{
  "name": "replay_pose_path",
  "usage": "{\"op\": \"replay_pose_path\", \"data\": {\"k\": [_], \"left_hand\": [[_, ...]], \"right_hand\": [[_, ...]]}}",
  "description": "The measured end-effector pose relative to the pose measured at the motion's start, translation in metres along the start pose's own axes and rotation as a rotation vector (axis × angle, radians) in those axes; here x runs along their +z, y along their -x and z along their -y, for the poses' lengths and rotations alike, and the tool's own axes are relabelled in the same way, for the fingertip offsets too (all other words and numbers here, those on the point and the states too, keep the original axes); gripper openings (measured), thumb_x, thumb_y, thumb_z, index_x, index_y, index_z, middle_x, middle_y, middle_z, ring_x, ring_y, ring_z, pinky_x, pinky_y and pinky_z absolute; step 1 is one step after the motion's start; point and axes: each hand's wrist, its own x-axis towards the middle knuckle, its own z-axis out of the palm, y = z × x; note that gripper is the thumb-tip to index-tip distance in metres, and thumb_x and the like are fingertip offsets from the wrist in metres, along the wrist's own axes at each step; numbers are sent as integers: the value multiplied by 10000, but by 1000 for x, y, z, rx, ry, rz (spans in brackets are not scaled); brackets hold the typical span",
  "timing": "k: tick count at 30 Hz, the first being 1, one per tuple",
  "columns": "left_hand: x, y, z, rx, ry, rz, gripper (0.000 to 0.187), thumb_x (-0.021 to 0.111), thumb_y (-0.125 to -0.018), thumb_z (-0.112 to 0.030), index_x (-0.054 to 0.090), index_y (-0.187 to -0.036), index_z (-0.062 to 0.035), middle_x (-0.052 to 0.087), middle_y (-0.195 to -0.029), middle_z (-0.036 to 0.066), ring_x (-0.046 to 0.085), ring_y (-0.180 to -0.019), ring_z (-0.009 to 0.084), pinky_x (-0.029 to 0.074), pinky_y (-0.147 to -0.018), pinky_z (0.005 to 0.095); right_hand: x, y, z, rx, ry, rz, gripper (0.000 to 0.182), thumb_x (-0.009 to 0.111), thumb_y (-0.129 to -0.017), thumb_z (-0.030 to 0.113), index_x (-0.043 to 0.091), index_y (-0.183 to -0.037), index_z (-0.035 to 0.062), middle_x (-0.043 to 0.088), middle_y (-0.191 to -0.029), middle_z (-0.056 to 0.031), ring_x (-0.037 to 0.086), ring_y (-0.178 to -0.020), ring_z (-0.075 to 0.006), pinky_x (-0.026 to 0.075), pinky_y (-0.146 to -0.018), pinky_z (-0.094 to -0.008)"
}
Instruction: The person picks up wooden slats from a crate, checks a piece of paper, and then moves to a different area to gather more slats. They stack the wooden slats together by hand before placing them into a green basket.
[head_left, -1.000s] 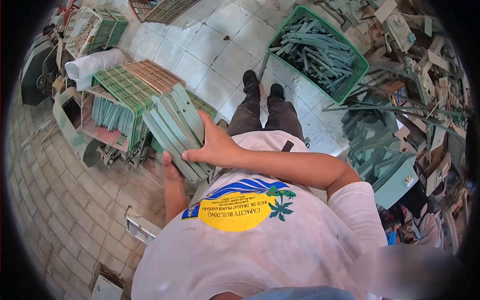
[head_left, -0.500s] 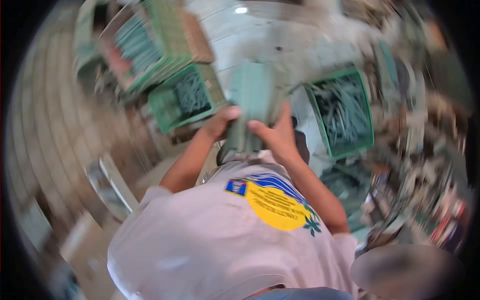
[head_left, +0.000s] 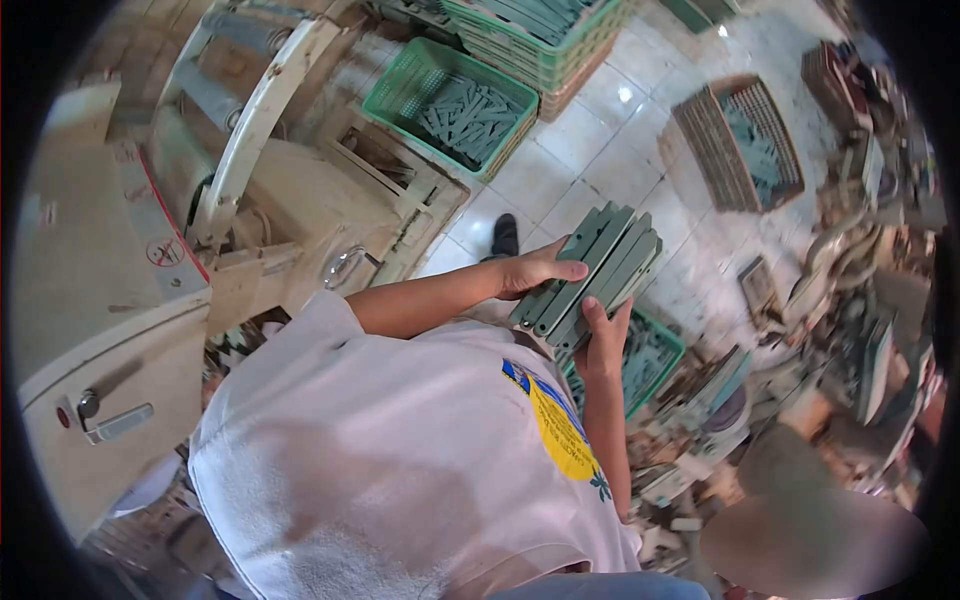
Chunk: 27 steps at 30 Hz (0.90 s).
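A stack of grey-green flat bars [head_left: 597, 268], with small holes near their ends, is held in front of my shirt. My left hand [head_left: 535, 270] grips its left side, thumb lying over the top bars. On the right side, my right hand [head_left: 606, 335] clasps the stack with its thumb up against the near bars. The fingers under the stack are mostly hidden. Below my right hand, a green crate [head_left: 655, 372] holding similar pieces is partly covered by my forearm and the stack.
A green crate [head_left: 375, 98] of loose bars stands ahead, beside stacked crates [head_left: 560, 62]. A brown crate [head_left: 690, 125] lies further right on the tiled floor [head_left: 575, 150]. A machine with a pale curved frame [head_left: 262, 115] is at left. Scrap pieces [head_left: 800, 400] cover the right side.
My view has turned and shifted, so the machine now fills the left and the crates sit elsewhere in view. Both hands still hold the stack, which is now tilted and sharper.
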Motion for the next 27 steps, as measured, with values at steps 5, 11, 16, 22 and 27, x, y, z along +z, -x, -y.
{"op": "replay_pose_path", "data": {"k": [5, 11, 16, 22, 27], "left_hand": [[-48, -15, -33, 180, 30, -101, 1158, 782, -759, -575, 115, -1565, -78, 380, -1490, 162, 390, -1367, 259, 342, -1126, 387], [-96, -39, -60, 369, 107, -304, 1133, 783, -777, -536, 116, -1554, -50, 376, -1477, 145, 384, -1358, 254, 335, -1128, 376], [-132, -66, -62, 493, 242, -489, 1053, 761, -808, -491, 143, -1546, -64, 396, -1449, 131, 389, -1347, 236, 326, -1126, 375], [-175, -144, -18, 660, 576, -946, 968, 771, -803, -426, 229, -1508, -43, 459, -1392, 111, 420, -1312, 219, 337, -1109, 380], [-180, -239, 50, 635, 903, -1121, 935, 763, -825, -466, 257, -1500, -66, 474, -1366, 92, 454, -1262, 205, 372, -1072, 384]], "right_hand": [[43, -65, 31, 26, 106, 104, 958, 793, -755, 313, 231, -1499, 94, 458, -1365, -151, 488, -1248, -303, 452, -1023, -441], [79, -159, 62, 100, 237, 331, 983, 829, -698, 377, 278, -1456, 79, 465, -1320, -133, 501, -1223, -283, 465, -1006, -427], [106, -252, 81, 266, 380, 532, 1022, 871, -657, 344, 277, -1445, 79, 476, -1306, -140, 523, -1191, -290, 486, -982, -422], [120, -401, 56, 673, 591, 890, 995, 802, -746, 173, 197, -1530, 82, 452, -1382, -119, 467, -1256, -253, 399, -1064, -386], [81, -499, 8, 913, 668, 1025, 977, 802, -772, 224, 193, -1514, 42, 446, -1366, -131, 436, -1284, -249, 352, -1098, -394]]}}
